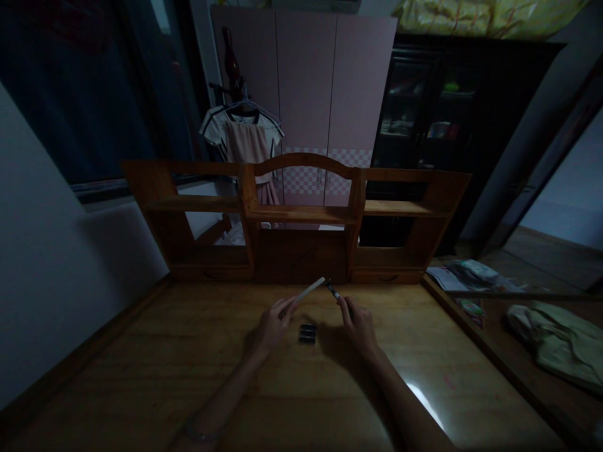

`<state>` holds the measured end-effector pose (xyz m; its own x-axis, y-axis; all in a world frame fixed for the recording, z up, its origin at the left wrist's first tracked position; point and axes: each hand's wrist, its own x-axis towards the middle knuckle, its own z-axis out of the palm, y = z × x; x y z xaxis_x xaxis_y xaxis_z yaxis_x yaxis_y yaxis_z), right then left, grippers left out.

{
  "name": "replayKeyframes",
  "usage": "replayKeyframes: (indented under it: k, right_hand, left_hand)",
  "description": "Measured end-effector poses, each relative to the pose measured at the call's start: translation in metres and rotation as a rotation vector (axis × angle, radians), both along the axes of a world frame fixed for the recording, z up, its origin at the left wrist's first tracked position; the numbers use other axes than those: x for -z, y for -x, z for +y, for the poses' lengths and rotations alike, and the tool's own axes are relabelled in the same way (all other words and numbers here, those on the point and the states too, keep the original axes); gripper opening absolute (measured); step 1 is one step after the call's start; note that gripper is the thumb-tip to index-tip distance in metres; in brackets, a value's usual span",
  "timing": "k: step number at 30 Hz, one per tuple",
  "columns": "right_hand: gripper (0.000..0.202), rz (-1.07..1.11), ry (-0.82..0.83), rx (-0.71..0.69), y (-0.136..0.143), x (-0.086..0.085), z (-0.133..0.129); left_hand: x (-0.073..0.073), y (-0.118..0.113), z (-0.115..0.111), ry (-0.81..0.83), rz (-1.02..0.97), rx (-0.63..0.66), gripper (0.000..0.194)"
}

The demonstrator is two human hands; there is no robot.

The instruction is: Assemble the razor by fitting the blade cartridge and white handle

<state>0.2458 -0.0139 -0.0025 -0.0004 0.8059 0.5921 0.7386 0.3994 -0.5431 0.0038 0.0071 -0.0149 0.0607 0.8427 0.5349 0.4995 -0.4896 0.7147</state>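
Note:
A white stick [311, 289] rises at a slant from my left hand [275, 321], whose fingers are wrapped round its lower end. My right hand [358, 321] pinches a thin dark tool [332, 290], with its tip close to the stick's upper end. Whether the two tips touch is too small to tell. On the wooden tabletop [198, 351], between and slightly below my hands, lies a small black item [308, 334] with several dark bands.
A wooden shelf unit [301, 215] stands along the table's far edge. Beyond it are a pink wardrobe [304, 75], hanging clothes [247, 135] and a black cabinet [438, 119]. Papers [447, 279] and a light green cloth [565, 342] lie at the right, past the table's raised edge.

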Motion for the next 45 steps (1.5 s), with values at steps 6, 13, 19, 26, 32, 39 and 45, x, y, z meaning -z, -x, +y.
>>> replayKeyframes:
  k: [6,13,19,26,32,39,45]
  right_hand:
    - [0.031,-0.037,-0.019,0.012,0.0010,-0.0022,-0.0005]
    - [0.031,-0.076,-0.028,-0.021,0.0023,-0.0029,-0.0015]
    - [0.029,-0.062,-0.038,0.008,0.0032,-0.0057,-0.0031]
    - [0.029,-0.069,-0.022,-0.003,0.0018,-0.0064,-0.0041]
    - [0.030,-0.040,0.003,-0.018,0.0023,-0.0074,-0.0040]
    - [0.030,-0.038,0.017,-0.043,0.0047,-0.0064,-0.0028]
    - [0.030,-0.033,0.029,-0.062,0.0043,-0.0044,-0.0017]
  left_hand:
    - [0.0020,0.0005,0.0022,0.009,0.004,-0.034,0.029]
    - [0.0017,0.0000,0.0019,0.001,0.016,-0.003,0.029]
    - [0.0041,0.0064,0.0070,-0.014,-0.045,-0.056,0.030]
    - [0.0014,0.0007,0.0029,0.001,0.028,0.032,0.029]
    - [0.0018,0.0040,0.0048,0.004,-0.027,0.008,0.031]
    - [-0.0029,-0.0019,-0.0008,0.012,0.061,-0.007,0.028]
    - [-0.0027,-0.0022,-0.0019,-0.022,0.074,0.024,0.029]
